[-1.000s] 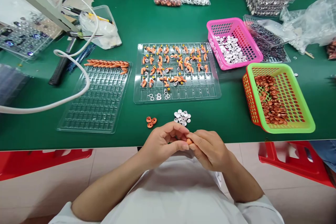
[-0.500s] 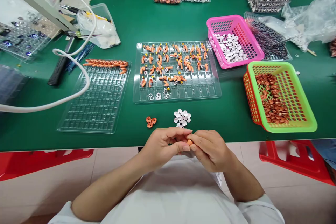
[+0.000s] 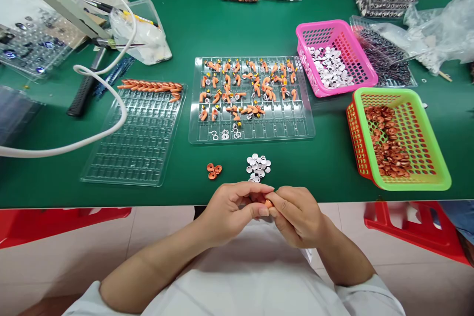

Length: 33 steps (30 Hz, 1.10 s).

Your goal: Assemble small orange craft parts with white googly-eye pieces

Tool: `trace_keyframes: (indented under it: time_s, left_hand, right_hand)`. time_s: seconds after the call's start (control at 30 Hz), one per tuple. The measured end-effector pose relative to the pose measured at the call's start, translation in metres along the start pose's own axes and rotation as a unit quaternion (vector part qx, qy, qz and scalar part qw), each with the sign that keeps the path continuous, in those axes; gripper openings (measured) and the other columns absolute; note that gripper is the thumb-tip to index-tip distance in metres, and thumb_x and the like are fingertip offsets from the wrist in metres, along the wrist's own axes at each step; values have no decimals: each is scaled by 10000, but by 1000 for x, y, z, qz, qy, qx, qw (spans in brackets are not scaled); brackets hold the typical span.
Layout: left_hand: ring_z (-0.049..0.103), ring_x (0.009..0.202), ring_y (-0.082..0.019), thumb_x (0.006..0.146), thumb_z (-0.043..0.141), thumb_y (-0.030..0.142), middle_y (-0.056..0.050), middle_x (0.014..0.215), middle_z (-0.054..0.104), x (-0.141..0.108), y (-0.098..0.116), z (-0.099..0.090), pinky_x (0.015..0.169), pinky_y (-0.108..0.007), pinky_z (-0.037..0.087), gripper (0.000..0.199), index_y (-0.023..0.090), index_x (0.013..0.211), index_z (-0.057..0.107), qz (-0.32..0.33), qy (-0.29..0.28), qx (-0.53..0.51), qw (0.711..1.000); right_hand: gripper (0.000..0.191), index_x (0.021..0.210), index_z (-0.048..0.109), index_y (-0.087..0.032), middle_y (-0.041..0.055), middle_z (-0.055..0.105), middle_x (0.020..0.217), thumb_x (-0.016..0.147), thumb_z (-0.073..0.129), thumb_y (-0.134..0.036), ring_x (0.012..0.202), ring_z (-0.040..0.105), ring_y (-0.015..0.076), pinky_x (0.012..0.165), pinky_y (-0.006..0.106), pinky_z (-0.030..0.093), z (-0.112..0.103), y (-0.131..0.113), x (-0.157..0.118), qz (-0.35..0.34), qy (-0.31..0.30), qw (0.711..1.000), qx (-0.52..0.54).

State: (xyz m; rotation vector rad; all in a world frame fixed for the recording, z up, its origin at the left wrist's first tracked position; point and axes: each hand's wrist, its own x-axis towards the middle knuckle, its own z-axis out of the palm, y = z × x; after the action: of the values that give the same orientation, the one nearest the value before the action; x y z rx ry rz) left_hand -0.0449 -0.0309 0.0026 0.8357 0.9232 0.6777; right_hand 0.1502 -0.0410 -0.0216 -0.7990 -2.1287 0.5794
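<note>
Head view: left hand [image 3: 237,213] and right hand [image 3: 296,215] pinch a small rounded orange piece [image 3: 268,203] at the green desk's [image 3: 314,173] edge; copper-coloured pieces [image 3: 148,87] line only the left clear plastic tray's [image 3: 129,143] far end, loose white discs [image 3: 254,169] wait, likely early.

I have room between white discs [image 3: 258,164] and green basket [image 3: 414,186]; a clear tray [image 3: 285,129] stands beyond. Copper discs [image 3: 212,176] obstruct my left hand [image 3: 231,212].

Green table [image 3: 192,19], clear trays [image 3: 283,131], pink basket [image 3: 361,61], hammer [image 3: 81,95], loose white discs [image 3: 254,162], orange discs [image 3: 212,176]
</note>
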Motion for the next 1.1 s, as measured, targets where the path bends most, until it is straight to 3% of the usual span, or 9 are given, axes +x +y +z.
trace_keyframes:
  time_s: [0.57, 1.1]
  left_hand:
    - [692, 652, -109, 767, 705, 48, -35, 793, 774, 0, -1, 1, 626, -180, 604, 292, 147, 1033, 774, 39, 9, 21, 999]
    - [725, 708, -153, 735, 804, 139, -48, 818, 778, 4, -10, -3, 676, -244, 643, 249, 159, 983, 792, -31, 31, -64, 997]
  right_hand:
    - [251, 1131, 547, -103, 46, 562, 717, 897, 462, -72, 581, 472, 163, 491, 282, 377, 0, 2, -2, -23, -17, 1000, -3]
    - [214, 1055, 554, -131, 39, 554, 719, 875, 465, -57, 590, 484, 163, 510, 281, 385, 10, 9, -3, -17, -8, 1000, 3]
